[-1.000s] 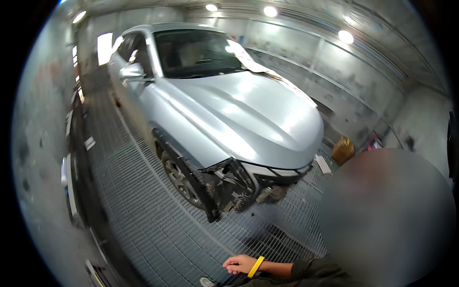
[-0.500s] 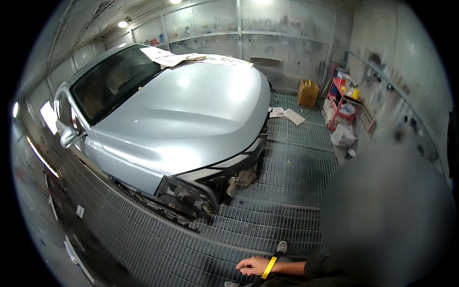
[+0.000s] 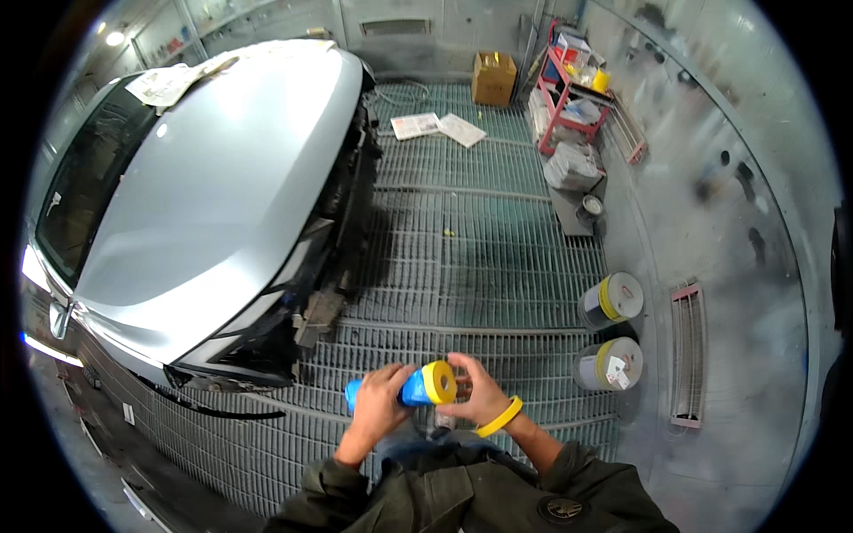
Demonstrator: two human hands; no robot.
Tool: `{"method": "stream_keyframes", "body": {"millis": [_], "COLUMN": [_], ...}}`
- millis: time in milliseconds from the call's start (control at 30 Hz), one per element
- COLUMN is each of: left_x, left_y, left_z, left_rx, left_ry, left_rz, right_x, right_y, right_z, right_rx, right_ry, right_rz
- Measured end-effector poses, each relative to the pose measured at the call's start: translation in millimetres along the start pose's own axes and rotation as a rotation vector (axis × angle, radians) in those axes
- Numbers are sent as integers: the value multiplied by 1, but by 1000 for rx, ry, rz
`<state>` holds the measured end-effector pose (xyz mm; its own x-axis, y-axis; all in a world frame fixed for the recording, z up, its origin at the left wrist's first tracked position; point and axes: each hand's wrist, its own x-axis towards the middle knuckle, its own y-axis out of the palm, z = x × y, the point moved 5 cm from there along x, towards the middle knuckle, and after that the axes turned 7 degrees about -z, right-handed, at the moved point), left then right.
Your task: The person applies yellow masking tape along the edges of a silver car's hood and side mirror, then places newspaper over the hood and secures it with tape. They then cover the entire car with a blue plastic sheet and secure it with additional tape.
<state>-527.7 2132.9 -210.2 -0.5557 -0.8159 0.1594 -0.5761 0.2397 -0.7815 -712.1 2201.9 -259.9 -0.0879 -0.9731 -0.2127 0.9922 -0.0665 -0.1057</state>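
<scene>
My left hand (image 3: 380, 398) is closed round a roll of what looks like blue masking film (image 3: 415, 389), held tilted in front of my body. At its right end is a yellow ring (image 3: 434, 383) with a hole in the middle. My right hand (image 3: 482, 396) is beside that end, fingers apart and curved toward its edge; whether the fingertips press on it is unclear. A yellow band (image 3: 500, 417) circles my right wrist. Left of my hands stands a silver car (image 3: 222, 186) with its front bumper off and dark parts exposed. Paper sheets (image 3: 173, 84) lie at the windshield's base.
The floor is metal grating (image 3: 480, 258). Two lidded pails with yellow bands, one farther off (image 3: 626, 295) and one nearer (image 3: 625, 360), stand by the right wall. Beyond them are a red cart (image 3: 569, 93) with supplies, a cardboard box (image 3: 494, 80) and newspapers (image 3: 416, 126).
The view has turned right and down, so the car sits farther left. My left hand has come into view with the blue roll; my right hand has risen beside the roll's yellow end.
</scene>
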Motion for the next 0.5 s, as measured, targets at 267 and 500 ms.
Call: {"method": "stream_keyframes", "body": {"millis": [267,500], "left_x": [162,346], "left_y": [60,115], "left_z": [18,54], "left_rx": [-63,-136], "left_ry": [103,205], "left_rz": [178,338], "right_x": [126,274], "right_y": [-83,-174], "right_z": [-4,-7], "right_rx": [-170,-266], "right_ry": [94,128], "right_rz": [21,-200]}}
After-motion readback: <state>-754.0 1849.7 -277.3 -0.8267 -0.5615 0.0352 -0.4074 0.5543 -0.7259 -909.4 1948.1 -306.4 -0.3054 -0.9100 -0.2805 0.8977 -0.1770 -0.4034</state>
